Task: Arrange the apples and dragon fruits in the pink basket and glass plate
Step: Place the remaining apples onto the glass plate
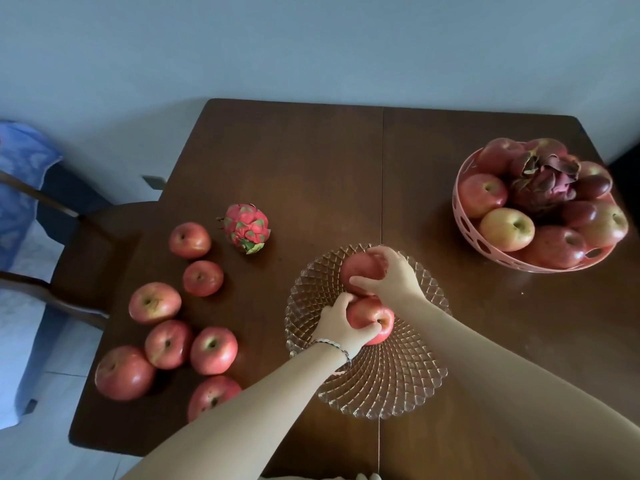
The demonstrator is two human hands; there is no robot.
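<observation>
Holding one fruit apiece over the glass plate (398,393), which sits mid-worktop toward the near edge: left hand (341,323) curled round the nearer apple (372,320), right hand (391,277) curled round the farther apple (360,271). The two fruits touch in the plate's far half; whether either rests on the glass cannot be told. Pink basket (464,216), far right corner of the worktop (311,161): heaped with apples around a dark dragon fruit (543,181); judged full. Loose apples (154,302), seven, clustered along the left edge and well apart from the plate. Loose dragon fruit (246,227), just beyond that cluster, with its long axis slanting from far-left to near-right and its green tip toward the plate. Relation for the coming move: all remaining stock lies to the left of the plate, so the left hand is the nearer and the right would have to cross over. Brands, labels, writing: none legible.
</observation>
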